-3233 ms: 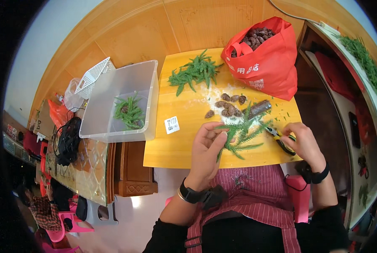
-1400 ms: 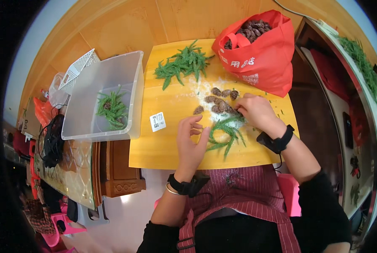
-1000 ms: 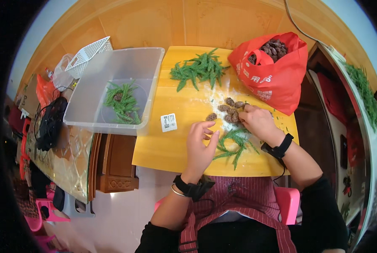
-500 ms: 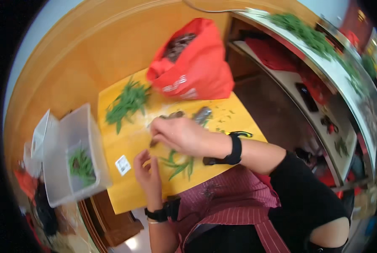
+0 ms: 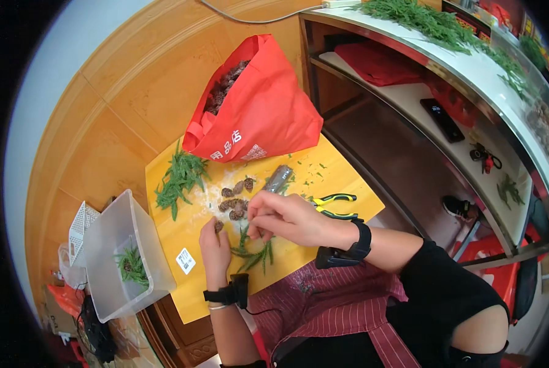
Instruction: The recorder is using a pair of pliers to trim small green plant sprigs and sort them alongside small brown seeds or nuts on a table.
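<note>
My left hand (image 5: 216, 248) rests on the yellow table (image 5: 170, 239) and pinches a small brown pine cone (image 5: 218, 226) at its fingertips. My right hand (image 5: 283, 218) is curled just to the right of it, fingers pinched over green sprigs (image 5: 253, 254) that lie under both hands. A loose pile of pine cones (image 5: 236, 199) sits just beyond the hands. Yellow-handled pliers (image 5: 332, 205) lie on the table behind my right wrist, beside a grey roll (image 5: 278, 178).
A red bag (image 5: 256, 113) filled with pine cones stands at the table's far edge. A heap of green sprigs (image 5: 179, 181) lies at the far left. A clear plastic bin (image 5: 124, 260) holding some greenery stands left of the table. Shelves (image 5: 409, 110) rise on the right.
The view has swung and tilted to the left. The pliers left my right hand and now lie on the table. Both hands came together over the sprigs, the left holding a cone.
</note>
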Demonstrator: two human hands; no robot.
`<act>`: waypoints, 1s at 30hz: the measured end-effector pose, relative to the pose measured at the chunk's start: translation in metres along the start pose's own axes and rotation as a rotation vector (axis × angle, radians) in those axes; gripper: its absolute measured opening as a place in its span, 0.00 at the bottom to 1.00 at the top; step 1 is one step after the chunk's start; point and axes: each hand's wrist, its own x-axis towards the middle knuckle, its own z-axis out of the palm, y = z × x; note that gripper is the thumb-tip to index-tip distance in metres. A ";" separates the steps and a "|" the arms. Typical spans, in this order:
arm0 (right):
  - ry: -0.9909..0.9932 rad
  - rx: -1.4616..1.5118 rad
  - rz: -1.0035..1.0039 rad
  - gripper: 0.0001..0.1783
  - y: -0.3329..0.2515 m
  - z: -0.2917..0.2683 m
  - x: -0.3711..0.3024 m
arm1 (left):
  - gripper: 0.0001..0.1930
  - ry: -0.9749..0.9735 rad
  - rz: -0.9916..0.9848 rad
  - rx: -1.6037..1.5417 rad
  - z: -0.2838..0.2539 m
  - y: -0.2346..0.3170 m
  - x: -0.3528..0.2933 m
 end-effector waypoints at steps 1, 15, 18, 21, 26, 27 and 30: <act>-0.002 0.008 -0.004 0.04 0.006 0.000 -0.003 | 0.18 -0.065 -0.014 0.056 0.001 0.001 0.003; 0.298 0.348 0.124 0.05 0.037 -0.016 -0.013 | 0.20 -0.068 -0.443 -0.902 -0.038 0.075 -0.002; 0.346 0.504 -0.024 0.02 0.015 -0.005 -0.009 | 0.19 -0.116 -0.441 -1.169 -0.045 0.088 -0.026; 0.316 0.430 -0.165 0.01 -0.018 0.012 -0.001 | 0.18 -0.079 -0.346 -1.324 -0.052 0.109 -0.025; 0.201 0.373 -0.208 0.08 -0.017 0.032 0.002 | 0.18 -0.095 -0.233 -1.388 -0.055 0.120 -0.025; 0.176 0.371 -0.201 0.08 -0.014 0.035 0.001 | 0.19 -0.092 -0.209 -1.397 -0.055 0.121 -0.026; 0.144 0.374 -0.179 0.09 -0.006 0.039 -0.001 | 0.20 -0.040 -0.188 -1.429 -0.055 0.120 -0.033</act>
